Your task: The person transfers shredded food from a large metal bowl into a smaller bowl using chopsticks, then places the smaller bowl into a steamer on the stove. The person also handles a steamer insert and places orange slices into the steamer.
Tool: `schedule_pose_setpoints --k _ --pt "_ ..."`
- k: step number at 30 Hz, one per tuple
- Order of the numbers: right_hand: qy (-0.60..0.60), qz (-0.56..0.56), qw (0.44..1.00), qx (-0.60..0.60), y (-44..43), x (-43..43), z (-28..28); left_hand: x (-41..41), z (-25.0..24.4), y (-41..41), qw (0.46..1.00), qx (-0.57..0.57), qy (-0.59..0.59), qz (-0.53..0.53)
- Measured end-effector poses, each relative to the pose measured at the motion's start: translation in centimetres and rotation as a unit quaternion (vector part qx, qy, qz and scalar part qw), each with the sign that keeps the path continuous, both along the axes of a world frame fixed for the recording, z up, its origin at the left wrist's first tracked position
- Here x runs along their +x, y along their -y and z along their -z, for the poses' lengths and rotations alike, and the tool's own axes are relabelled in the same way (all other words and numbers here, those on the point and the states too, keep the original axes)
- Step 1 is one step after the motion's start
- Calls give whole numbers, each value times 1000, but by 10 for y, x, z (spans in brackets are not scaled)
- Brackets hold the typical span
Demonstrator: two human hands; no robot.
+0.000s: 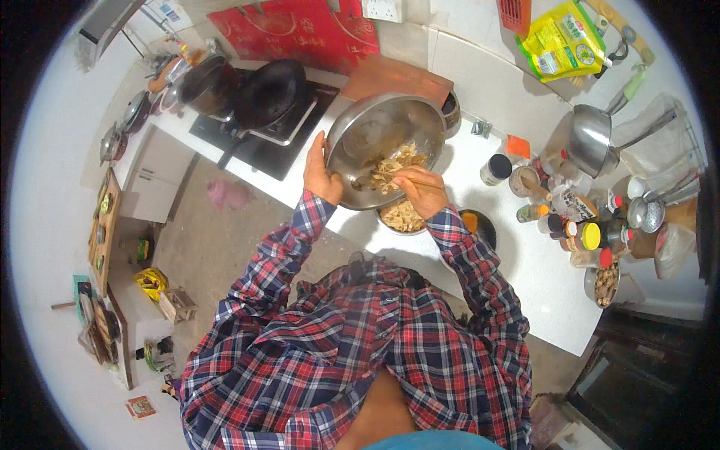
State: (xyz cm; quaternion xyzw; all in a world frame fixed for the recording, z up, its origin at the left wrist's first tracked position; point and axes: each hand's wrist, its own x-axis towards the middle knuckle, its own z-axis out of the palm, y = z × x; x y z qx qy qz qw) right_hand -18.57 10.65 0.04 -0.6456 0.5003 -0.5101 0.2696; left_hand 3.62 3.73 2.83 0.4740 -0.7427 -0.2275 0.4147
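Observation:
My left hand (322,175) grips the rim of a large stainless steel bowl (374,126), which is tilted towards me above the counter. Pale shredded food (406,159), too small to name surely, lies low inside it. My right hand (421,191) holds wooden chopsticks (427,184) with their tips among the shreds. Partly beneath the tilted bowl stands a smaller metal bowl filled with similar pale strips (402,216). A dark round dish with something orange in it (469,221) sits beside my right forearm, which partly hides it.
A black wok (273,95) rests on the gas hob (247,147) at the left, next to a dark pot (208,84). Several seasoning jars (590,236) crowd the right of the white counter (540,292). A steel saucepan (589,138) hangs on the wall.

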Motion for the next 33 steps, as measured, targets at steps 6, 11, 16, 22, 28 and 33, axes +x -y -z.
schedule_pose_setpoints --k 6,11,16,22,28,33 --pt "26 93 991 -95 3 -17 -36 7 12 9 999 23 -36 3" --pt "-60 86 986 -128 1 -24 0 17 33 31 996 18 -76 44" --pt "22 101 992 -78 -14 -15 1 17 26 23 989 78 -125 31" --pt "6 88 991 -104 -6 -14 1 22 37 27 988 40 -133 62" --pt "-33 88 984 -152 -10 -17 6 24 43 29 985 67 -152 43" --pt "-29 123 980 -153 6 -23 -15 22 42 22 985 88 -143 41"
